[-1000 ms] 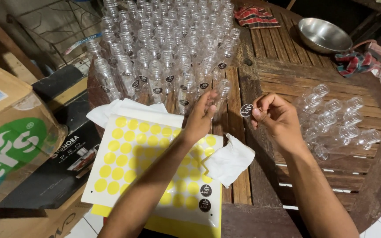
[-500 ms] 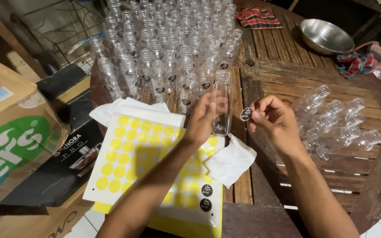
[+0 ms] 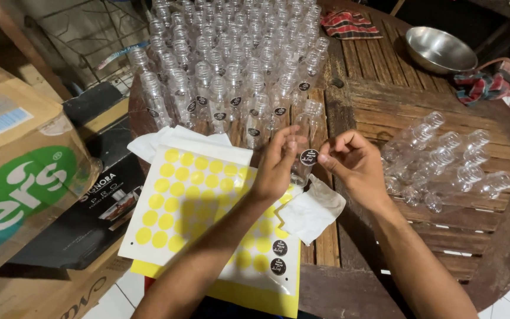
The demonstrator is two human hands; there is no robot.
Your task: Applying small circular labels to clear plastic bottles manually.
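While the left hand (image 3: 278,165) steadies a clear plastic bottle (image 3: 307,142) standing upright on the round wooden surface (image 3: 385,106), the right hand (image 3: 352,165) pinches a small round black sticker (image 3: 309,157) between thumb and forefinger, a narrow grip, right against the bottle's side. The sticker is dark with pale markings too small to make out. The left hand's fingers curl loosely around the bottle; how firmly they close on it cannot be told.

Just behind the bottle stands a dense crowd of matching upright bottles (image 3: 231,65), uncapped, many of the nearer ones already bearing the same black dot low on the body. Right of the bottle, a heap of clear bottles (image 3: 444,159) lies on its side, without dots as far as can be seen. In front of the bottle lies a sticker sheet (image 3: 196,207), mostly bare yellow circles, with two black stickers (image 3: 278,257) left near its lower right corner. White paper scraps (image 3: 314,210) lie beside the sheet. Far right behind the bottle sits a steel bowl (image 3: 441,50); far left, a cardboard box (image 3: 19,171).
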